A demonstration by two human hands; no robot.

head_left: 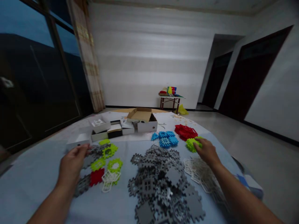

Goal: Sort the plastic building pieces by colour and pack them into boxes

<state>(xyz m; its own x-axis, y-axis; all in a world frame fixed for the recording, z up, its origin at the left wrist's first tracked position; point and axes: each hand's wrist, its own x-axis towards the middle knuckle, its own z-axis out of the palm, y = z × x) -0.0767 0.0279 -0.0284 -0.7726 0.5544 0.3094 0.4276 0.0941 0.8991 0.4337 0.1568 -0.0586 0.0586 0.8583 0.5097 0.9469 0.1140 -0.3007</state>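
Touching lime pieces, right grip partly curled, left grip nearly closed beside grey pieces, holds unclear.

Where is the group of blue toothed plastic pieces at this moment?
In the head view, the blue toothed plastic pieces lie slightly right of centre, just beyond the grey toothed plastic pile and left of the red plastic pile.

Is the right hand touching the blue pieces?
No, the right hand is at a green pile, apart from the blue pieces.
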